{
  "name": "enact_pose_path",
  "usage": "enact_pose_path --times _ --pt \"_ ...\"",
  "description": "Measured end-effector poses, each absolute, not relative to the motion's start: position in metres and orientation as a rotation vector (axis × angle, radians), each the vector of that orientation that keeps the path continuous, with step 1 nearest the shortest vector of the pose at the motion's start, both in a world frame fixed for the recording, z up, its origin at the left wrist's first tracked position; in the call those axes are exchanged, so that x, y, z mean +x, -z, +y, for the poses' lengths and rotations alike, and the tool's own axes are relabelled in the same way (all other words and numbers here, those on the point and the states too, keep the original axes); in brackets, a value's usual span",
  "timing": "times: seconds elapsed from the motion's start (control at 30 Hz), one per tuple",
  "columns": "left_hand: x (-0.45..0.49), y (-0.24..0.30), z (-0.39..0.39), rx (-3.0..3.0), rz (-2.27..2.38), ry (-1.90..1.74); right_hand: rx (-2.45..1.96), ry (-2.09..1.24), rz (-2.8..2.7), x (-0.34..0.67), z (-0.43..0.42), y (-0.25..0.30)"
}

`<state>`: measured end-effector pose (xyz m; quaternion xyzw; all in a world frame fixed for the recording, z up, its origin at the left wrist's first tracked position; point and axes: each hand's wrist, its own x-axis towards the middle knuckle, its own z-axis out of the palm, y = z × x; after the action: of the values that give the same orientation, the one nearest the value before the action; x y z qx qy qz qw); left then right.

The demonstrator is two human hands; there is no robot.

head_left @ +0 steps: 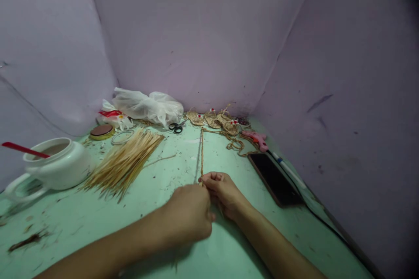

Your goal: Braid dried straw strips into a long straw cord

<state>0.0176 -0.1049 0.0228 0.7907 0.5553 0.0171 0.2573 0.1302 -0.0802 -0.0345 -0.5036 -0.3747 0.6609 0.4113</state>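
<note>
Fingers (pixel 213 177) of the right hand (pixel 229 196) are drawn narrow, thumb and forefinger pinching a thin brown cord (pixel 202 152) near the middle of the worktop (pixel 163 174). Just beside them, the left hand (pixel 193 211) is curled and slightly blurred; its back faces the view, so I cannot tell what its fingers hold. From the pinch, the cord runs straight toward the far edge, then bends right toward a loose tangle of cord (pixel 234 144).

Beyond that bend, coiled straw pieces (pixel 196 118) with red beads lie along the far edge. Scissors (pixel 176 128) with black handles rest left of them, by a white plastic bag (pixel 150 107).

Toward the far right corner lies a pink glue gun (pixel 257 138); nearer, along the right edge, a dark phone (pixel 275 178) lies flat beside a black cable (pixel 314 211).

On the left half, a fanned bundle of straw (pixel 127 163) lies near a round tin (pixel 101 131). Closer to the left edge, a white pot (pixel 65 170) stands upright, a red stick (pixel 24 149) leaning out of it.
</note>
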Motion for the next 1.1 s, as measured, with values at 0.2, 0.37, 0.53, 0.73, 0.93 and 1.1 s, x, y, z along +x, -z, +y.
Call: enact_pose_path --times 0.2,0.37,0.53,0.73,0.93,1.1 --pt "-0.006 -0.019 -0.057 1.418 1.443 -0.375 -1.236 -1.671 -1.033 0.132 -0.081 0.026" --pt "0.001 0.008 -0.056 1.108 1.142 -0.335 -1.224 -1.655 -1.186 0.135 -0.075 0.032" --pt "0.006 0.007 -0.06 1.205 1.383 -0.279 -1.346 -1.137 -1.702 0.143 -0.075 0.038" --pt "0.011 0.018 -0.064 1.295 1.467 -0.358 -1.716 -0.597 -2.042 0.144 -0.092 0.019" --pt "0.015 0.02 -0.068 1.263 1.515 -0.327 -1.792 -0.583 -2.097 0.136 -0.107 0.006" --pt "0.013 0.017 -0.069 1.257 1.417 -0.375 -1.711 -0.574 -2.171 0.128 -0.116 0.011"
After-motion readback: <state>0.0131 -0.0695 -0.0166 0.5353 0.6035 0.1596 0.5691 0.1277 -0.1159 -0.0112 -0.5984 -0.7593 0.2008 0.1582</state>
